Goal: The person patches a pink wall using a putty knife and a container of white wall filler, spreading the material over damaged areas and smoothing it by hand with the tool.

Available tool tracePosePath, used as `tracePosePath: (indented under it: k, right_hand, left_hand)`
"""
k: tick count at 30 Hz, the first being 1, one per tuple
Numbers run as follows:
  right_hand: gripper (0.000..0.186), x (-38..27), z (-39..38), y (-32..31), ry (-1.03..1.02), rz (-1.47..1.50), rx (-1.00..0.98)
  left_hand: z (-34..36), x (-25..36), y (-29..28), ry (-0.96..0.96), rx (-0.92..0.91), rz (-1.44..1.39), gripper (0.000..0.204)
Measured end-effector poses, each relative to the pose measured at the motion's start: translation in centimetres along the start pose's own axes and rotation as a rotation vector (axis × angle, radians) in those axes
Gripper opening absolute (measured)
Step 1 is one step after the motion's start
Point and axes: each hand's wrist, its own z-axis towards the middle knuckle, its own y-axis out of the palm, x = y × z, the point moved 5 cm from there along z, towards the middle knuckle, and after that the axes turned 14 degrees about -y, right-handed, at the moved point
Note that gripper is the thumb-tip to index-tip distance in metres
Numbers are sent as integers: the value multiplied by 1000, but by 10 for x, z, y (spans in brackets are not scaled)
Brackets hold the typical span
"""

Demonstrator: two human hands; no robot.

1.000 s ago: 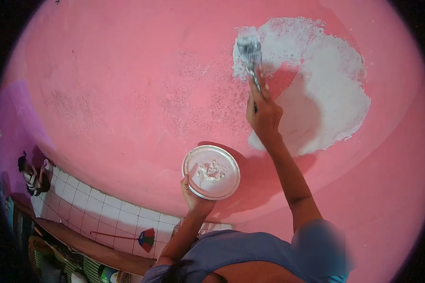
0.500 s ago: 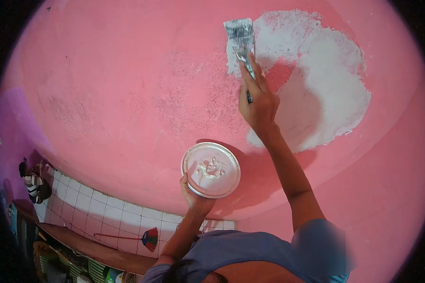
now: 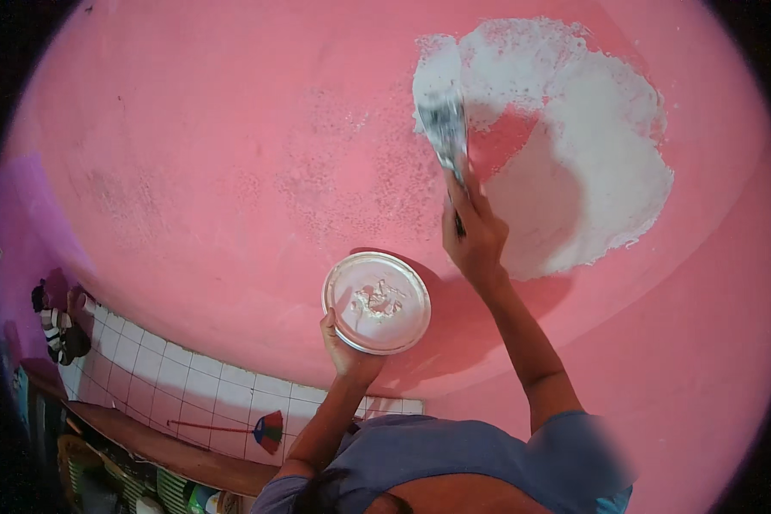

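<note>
My right hand (image 3: 478,236) grips the handle of a putty knife (image 3: 443,124), its wide blade against the pink wall (image 3: 231,171). White filler (image 3: 608,163) covers a broad, ring-like patch there, with some bare pink left inside it. Fresh filler shows just above the blade. Lower down, my left hand (image 3: 349,355) holds a round, shallow lid (image 3: 377,330) from beneath, thumb over its rim. A lump of white filler (image 3: 379,300) lies in the middle of the lid. Left of the blade the wall is rough and spotted.
White floor tiles (image 3: 184,373) run along the wall's foot at lower left. A broom (image 3: 268,432) with coloured bristles lies there, near a long brown wooden edge (image 3: 180,450). Another person in striped clothing (image 3: 57,332) is at far left.
My right hand has drawn the putty knife down the wall, leaving a white strip of filler above the blade. The lid in my left hand has shifted slightly up and left.
</note>
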Motion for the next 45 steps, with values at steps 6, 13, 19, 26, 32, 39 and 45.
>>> tracePosePath:
  k: [6,13,19,26,32,39,45]
  right_hand:
    - [46,6,60,5,-4,-14,42]
    - [44,1,-29,10,31,42,-55]
    - [48,5,4,4,-15,33,30]
    - [48,26,36,20,0,-12,71]
    - [49,28,-72,28,79,-27,-93]
    - [49,19,-32,11,-54,-70,46]
    - [55,28,22,15,-102,-113,73]
  left_hand:
    - [-1,-2,-1,-5,20,-10,66]
    - [0,-2,-4,38,35,-2,66]
    - [0,0,0,44,48,43,67]
    - [-1,-2,-5,9,51,-2,68]
    - [-2,-3,-5,14,69,20,69]
    - [0,2,0,33,52,76,68]
    - [0,-1,-4,2,11,20,67]
